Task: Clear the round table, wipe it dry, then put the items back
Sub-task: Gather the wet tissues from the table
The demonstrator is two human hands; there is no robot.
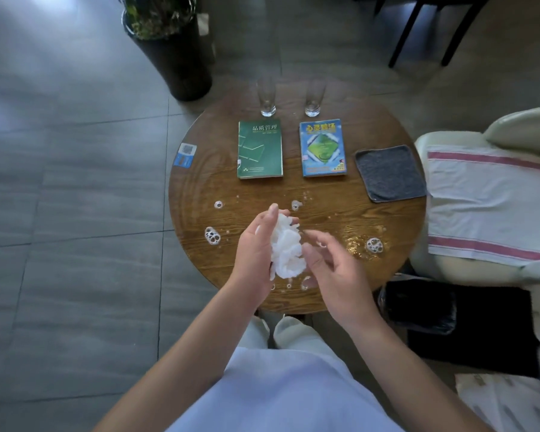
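Left hand (256, 247) grips tissue (286, 251)

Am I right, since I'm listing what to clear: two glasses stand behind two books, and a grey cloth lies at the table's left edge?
Not quite. The head view shows the grey cloth at the right edge of the round table, beside the blue book. The rest holds: two glasses stand behind the green book and the blue one.
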